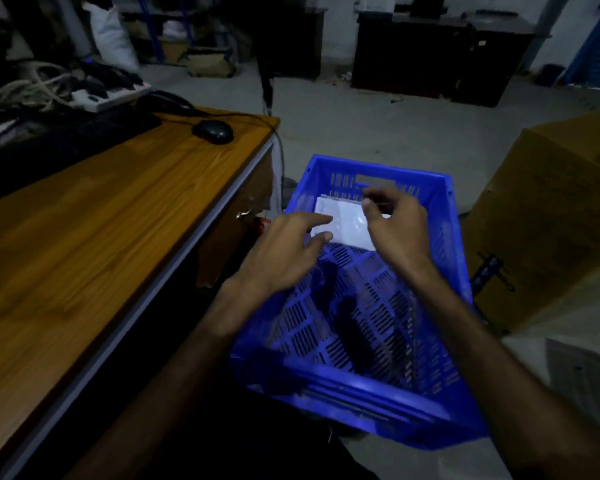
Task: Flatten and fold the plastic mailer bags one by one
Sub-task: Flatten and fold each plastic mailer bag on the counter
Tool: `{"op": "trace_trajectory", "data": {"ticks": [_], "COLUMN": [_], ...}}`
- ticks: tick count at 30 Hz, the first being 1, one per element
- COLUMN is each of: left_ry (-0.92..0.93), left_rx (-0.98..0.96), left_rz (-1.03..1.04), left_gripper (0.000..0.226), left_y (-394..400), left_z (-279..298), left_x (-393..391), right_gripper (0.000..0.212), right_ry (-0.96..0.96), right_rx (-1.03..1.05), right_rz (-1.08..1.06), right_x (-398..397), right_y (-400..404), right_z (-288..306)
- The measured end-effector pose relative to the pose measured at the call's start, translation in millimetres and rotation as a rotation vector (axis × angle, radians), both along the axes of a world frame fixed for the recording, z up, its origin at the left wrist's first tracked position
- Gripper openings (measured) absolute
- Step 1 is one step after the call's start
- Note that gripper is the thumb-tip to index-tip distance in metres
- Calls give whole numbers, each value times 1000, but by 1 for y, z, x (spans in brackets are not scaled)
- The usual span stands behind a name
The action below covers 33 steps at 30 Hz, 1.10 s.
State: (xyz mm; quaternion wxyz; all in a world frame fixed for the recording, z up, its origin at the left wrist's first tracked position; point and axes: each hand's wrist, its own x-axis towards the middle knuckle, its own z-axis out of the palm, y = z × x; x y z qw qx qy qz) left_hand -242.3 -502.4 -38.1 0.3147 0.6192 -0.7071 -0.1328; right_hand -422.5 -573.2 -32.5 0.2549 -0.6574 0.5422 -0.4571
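Observation:
A folded white plastic mailer bag [347, 221] lies at the far end of a blue slotted crate [378, 386] on the floor. My left hand [284, 251] hovers over the crate with fingers spread, its fingertips at the bag's left edge. My right hand [395, 223] is over the bag's right side; its thumb and forefinger are pinched together, but what they pinch is too blurred to tell. The right part of the bag is hidden by that hand.
A wooden desk [84, 244] stands to the left with a black mouse [212, 131], a keyboard [59, 133] and a power strip [108, 97]. A cardboard box [548, 220] stands right of the crate. Dark cabinets and bare concrete floor lie beyond.

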Motion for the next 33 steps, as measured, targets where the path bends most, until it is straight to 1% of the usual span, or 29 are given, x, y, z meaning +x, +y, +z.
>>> {"op": "trace_trajectory", "data": {"ticks": [3,5,7,10,12,15,17,20,24,27,29,33], "left_ry": [77,83,64,32,5,-7,-19,-11,-79,-199,-322,-504], "left_rx": [-199,-262,-286,-288,-297,-331,-350,-384,-372,-290,-223,-72], "left_rz": [92,189,303,527,694,934,1102,1311,1474,1544,1570,1593], "left_gripper": [32,28,29,33,34,33,31,27,29,34,31,31], "left_y": [73,127,184,270,324,398,438,482,514,520,520,515], "left_z": [16,24,31,30,26,24,21,14,8,13,19,25], "left_x": [28,46,62,84,95,102,103,108,129,154,175,225], "right_gripper": [16,19,20,19,21,22,22,24,25,26,26,26], "right_ry": [-91,-116,-117,-135,-130,-142,-149,-150,-170,-172,-166,-135], "right_rx": [-167,-255,-313,-355,-347,-317,-338,-355,-381,-414,-456,-515], "right_rz": [186,346,524,822,1001,1207,1317,1439,1543,1593,1610,1588], "right_x": [14,31,54,100,135,188,222,270,331,372,398,447], "right_y": [60,99,135,185,216,259,285,320,359,378,385,392], "right_z": [28,38,43,45,42,39,35,31,22,19,18,17]}}
